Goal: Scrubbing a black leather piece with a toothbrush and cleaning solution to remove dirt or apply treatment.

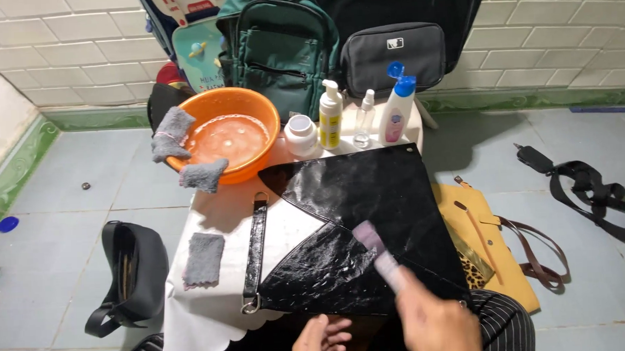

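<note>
A glossy black leather bag point(369, 222) lies flat and wet on a small table covered with a white cloth point(217, 310). My right hand point(432, 323) grips a pale brush point(381, 253), blurred by motion, with its head on the bag's lower middle. My left hand point(321, 338) rests at the bag's near edge, fingers curled against it. The bag's black strap point(255, 253) with metal rings lies stretched to the left of the bag.
An orange basin point(265, 122) of soapy water with two grey cloths on its rim stands at the back left. A white jar point(301, 134), pump bottle point(330, 116), small spray bottle point(364, 118) and blue-capped bottle point(396, 110) line the back. Bags sit around on the tiled floor.
</note>
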